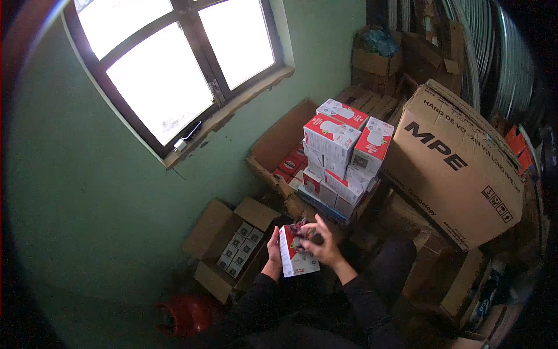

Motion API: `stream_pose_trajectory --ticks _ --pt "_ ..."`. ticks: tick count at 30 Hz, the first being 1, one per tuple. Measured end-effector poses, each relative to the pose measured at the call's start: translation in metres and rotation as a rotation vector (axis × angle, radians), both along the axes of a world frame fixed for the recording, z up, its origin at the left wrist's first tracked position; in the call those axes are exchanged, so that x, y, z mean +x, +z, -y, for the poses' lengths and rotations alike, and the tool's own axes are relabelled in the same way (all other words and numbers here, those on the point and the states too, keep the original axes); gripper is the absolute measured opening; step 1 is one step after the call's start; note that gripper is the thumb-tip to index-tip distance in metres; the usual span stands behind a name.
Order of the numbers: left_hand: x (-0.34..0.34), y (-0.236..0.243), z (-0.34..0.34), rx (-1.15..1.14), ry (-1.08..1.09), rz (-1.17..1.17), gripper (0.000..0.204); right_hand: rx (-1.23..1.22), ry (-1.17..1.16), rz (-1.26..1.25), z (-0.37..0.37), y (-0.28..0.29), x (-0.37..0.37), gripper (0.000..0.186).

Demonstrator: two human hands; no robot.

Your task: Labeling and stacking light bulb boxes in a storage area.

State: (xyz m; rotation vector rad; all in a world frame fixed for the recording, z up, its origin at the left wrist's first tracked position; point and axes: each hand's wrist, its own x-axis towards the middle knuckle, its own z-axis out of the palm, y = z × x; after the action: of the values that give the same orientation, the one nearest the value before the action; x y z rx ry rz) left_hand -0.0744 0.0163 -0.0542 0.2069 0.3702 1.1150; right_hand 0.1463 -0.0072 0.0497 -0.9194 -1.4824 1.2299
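Note:
My left hand (273, 253) grips a red and white light-bulb box (300, 268) by its left side, tilted in front of my lap. Over the upper part of that box, my right hand (327, 249) is curled round a crumpled dark reddish cloth (299, 227). The cloth lies against the printed face, and motion smears its edges and some of the fingertips. Just beyond both hands, similar red and white boxes (331, 135) are stacked in an open carton (260, 150).
Left of my hands, an open cardboard box (207, 232) holds several small white boxes. A large brown carton (447, 192) leans at the right. A red rounded object (189, 314) sits at lower left. Beyond are a window (200, 75) and coiled pale tubing (491, 64).

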Motion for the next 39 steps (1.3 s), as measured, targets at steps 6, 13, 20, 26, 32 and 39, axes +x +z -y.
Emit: stream_pose_trajectory --ticks 6,13,20,26,32,39 --pt "0.001 0.003 0.003 -0.075 0.042 -0.109 0.073 0.137 0.290 0.330 -0.001 -0.001 0.006 0.038" --pt "0.001 0.012 -0.002 -0.060 0.011 -0.045 0.075 0.115 0.259 0.356 0.007 0.003 -0.001 0.044" --pt "0.009 0.019 0.000 0.059 -0.024 -0.072 0.068 0.173 -0.267 0.316 0.016 0.009 -0.015 0.048" --pt "0.008 0.015 -0.005 0.043 -0.020 -0.186 0.066 0.615 0.132 0.355 0.060 0.019 -0.027 0.053" --pt "0.007 0.006 -0.003 -0.019 -0.089 -0.208 0.059 0.368 -0.327 0.261 0.016 0.009 -0.031 0.054" --pt "0.004 0.022 0.003 0.038 0.051 -0.038 0.075 0.551 -0.011 0.344 0.054 0.014 -0.022 0.064"
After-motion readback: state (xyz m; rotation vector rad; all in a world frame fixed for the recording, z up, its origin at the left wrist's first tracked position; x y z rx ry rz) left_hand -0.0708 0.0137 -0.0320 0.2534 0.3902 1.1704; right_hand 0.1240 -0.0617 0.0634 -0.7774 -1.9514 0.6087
